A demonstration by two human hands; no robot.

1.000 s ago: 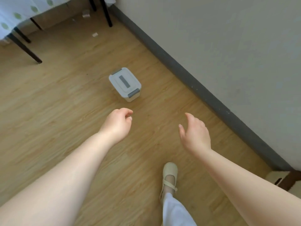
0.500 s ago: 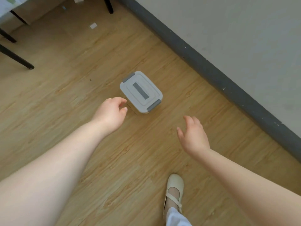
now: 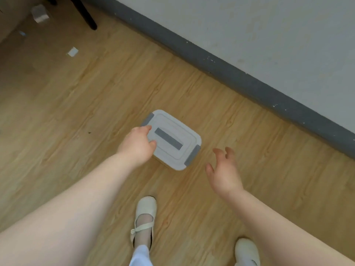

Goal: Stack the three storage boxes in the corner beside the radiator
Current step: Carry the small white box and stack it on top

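Note:
One small white storage box point(image 3: 177, 150) with a grey lid handle and grey end clips sits on the wooden floor, turned diagonally. My left hand point(image 3: 139, 144) reaches over its left long edge, fingers curled and touching the lid's rim, with no firm hold visible. To the right of the box's near corner, my right hand point(image 3: 223, 169) hovers with fingers spread, a short gap away from the box. No other storage boxes or the radiator are in view.
A grey skirting board point(image 3: 230, 70) under a pale wall runs diagonally behind the box. A black furniture leg point(image 3: 86, 14) stands at the top left, with paper scraps point(image 3: 72, 52) on the floor nearby. My two cream shoes point(image 3: 145, 217) point(image 3: 246, 250) stand below the box.
I have stepped closer, so the box sits nearer and lower in view. My left hand has reached the lid's edge; my right hand has moved up beside the box.

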